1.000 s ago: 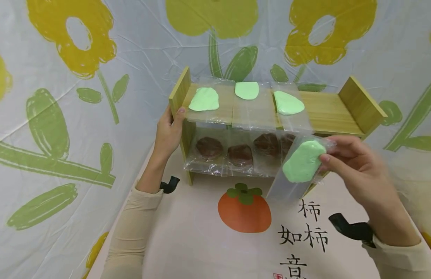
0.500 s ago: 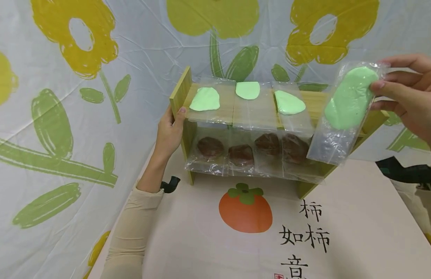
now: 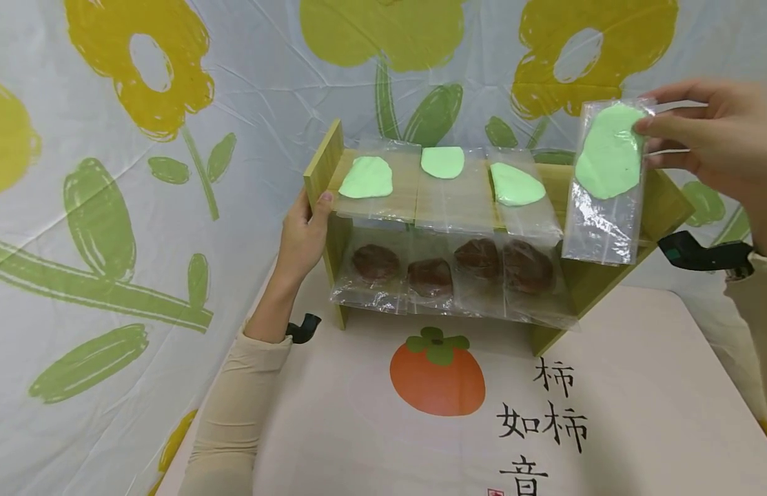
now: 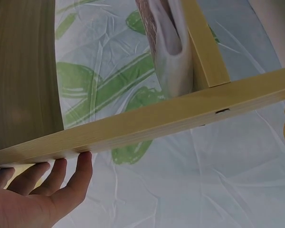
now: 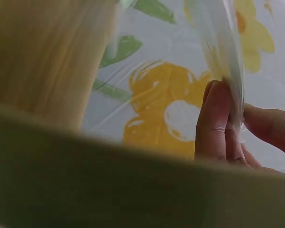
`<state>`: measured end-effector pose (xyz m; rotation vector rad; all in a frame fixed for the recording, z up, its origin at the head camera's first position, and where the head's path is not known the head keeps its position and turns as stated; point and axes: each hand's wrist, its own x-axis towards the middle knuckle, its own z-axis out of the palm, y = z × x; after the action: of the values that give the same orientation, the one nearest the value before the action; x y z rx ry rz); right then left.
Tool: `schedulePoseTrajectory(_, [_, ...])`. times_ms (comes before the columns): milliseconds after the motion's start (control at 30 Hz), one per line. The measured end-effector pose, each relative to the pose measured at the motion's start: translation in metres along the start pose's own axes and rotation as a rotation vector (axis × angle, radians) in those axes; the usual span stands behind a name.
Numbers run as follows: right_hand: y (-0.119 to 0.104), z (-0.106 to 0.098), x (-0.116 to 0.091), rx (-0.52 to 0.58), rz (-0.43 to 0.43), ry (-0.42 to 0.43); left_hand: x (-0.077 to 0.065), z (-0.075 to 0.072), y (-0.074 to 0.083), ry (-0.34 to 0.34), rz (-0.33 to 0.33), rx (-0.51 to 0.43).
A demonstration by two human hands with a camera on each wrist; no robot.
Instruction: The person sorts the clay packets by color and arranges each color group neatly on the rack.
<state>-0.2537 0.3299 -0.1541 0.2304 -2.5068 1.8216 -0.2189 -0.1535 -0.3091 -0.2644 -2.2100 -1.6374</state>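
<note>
My right hand (image 3: 708,131) pinches a clear plastic bag (image 3: 603,227) by its upper right edge. Inside it is a flat light-green piece (image 3: 609,155) that looks like clay. The bag hangs upright in front of the top shelf's right end; in the right wrist view, thumb and fingertips press on both sides of the bag (image 5: 230,57). My left hand (image 3: 304,238) grips the left side panel (image 3: 324,158) of a small two-tier wooden shelf, thumb at the front. In the left wrist view its fingers (image 4: 76,183) touch the panel's outer face.
Three bagged green pieces (image 3: 443,163) lie side by side on the top tier. On the lower tier rest several bagged dark-brown pieces (image 3: 429,277). The shelf's right panel (image 3: 668,203) is partly behind the bag. A table mat (image 3: 358,413) with a printed persimmon lies below; a flowered cloth (image 3: 253,62) hangs behind.
My right hand has lifted the bagged green piece from in front of the lower tier, up and right, then slightly left above the top tier's right end. My left hand stays on the panel.
</note>
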Motion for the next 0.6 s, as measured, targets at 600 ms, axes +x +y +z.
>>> schedulePoseTrajectory(600, [0.000, 0.018, 0.015, -0.274, 0.140, -0.003, 0.000, 0.000, 0.002, -0.006, 0.005, -0.009])
